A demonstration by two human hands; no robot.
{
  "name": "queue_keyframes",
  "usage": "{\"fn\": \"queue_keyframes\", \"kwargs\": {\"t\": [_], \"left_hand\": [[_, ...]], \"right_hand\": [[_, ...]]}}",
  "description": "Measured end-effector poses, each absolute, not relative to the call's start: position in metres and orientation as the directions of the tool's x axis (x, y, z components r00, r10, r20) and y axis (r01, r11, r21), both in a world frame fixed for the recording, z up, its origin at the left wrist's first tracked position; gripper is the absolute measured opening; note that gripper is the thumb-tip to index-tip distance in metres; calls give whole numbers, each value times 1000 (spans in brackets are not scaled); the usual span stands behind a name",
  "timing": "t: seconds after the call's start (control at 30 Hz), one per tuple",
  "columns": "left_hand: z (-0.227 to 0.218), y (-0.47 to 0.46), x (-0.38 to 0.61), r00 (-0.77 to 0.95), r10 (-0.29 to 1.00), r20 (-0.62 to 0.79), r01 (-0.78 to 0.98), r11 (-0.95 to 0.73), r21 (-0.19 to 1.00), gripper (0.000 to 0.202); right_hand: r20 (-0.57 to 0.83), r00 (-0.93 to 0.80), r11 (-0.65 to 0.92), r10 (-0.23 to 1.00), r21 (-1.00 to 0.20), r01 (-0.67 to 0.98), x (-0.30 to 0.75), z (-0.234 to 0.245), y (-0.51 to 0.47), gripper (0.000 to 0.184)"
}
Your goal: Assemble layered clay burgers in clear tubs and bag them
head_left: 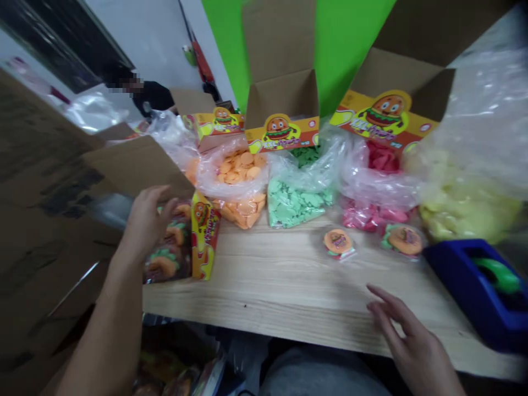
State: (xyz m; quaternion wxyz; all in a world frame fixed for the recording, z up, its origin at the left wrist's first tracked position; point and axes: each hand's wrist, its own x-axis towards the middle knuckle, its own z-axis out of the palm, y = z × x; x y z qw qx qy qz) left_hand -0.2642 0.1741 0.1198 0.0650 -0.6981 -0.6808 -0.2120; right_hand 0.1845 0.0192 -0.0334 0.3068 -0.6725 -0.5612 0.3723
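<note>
My left hand [149, 217] is over the open display box [205, 242] at the left of the table, its fingers bent and apart, with nothing visible in them. Inside that box lie several wrapped toy burgers [163, 267] with orange buns and green frills. Above the table's front right part, my right hand [406, 327] is open, fingers stretched out, touching nothing. Beyond it lie two wrapped burgers, a smaller-looking burger [338, 242] and another burger [403, 240] to its right.
Bags of orange discs [243, 212], pale green pieces [299, 201], pink pieces [367, 212] and yellow pieces [466, 203] line the back. Open boxes [282, 135] stand behind them. A blue tape dispenser [474, 291] sits at right. A person [152, 99] is at far left.
</note>
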Motion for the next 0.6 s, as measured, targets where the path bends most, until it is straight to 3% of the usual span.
{"fn": "queue_keyframes", "kwargs": {"t": [0.03, 0.1, 0.17, 0.2, 0.27, 0.4, 0.5, 0.6], "left_hand": [[111, 172, -236, 43, 922, 385, 934, -175, 313, 30], [87, 169, -174, 190, 922, 336, 850, -326, 413, 23], [57, 169, -109, 348, 932, 100, 633, -312, 709, 28], [41, 172, -79, 381, 923, 52, 595, -288, 751, 29], [11, 178, -28, 414, 910, -15, 551, -237, 800, 31], [-19, 180, 19, 424, 897, -126, 513, -124, 849, 32], [-1, 162, -3, 403, 905, -139, 501, -91, 860, 40], [49, 138, -68, 324, 943, -80, 536, -114, 837, 48]], "right_hand": [[-83, 102, -124, 991, -854, 506, 181, -30, 22, 41], [-30, 132, -79, 991, -921, 383, 174, -28, 31, 45], [-144, 178, -168, 973, -978, 125, 166, -31, 45, 53], [-217, 193, -221, 957, -975, -4, 162, -34, 52, 59], [-311, 197, -279, 930, -944, -175, 157, -41, 67, 72], [-331, 120, -291, 936, -919, -265, 151, -39, 80, 85], [-334, 1, -321, 943, -906, -277, 152, -23, 71, 77], [-373, -93, -384, 923, -903, -192, 157, -9, 61, 62]]}}
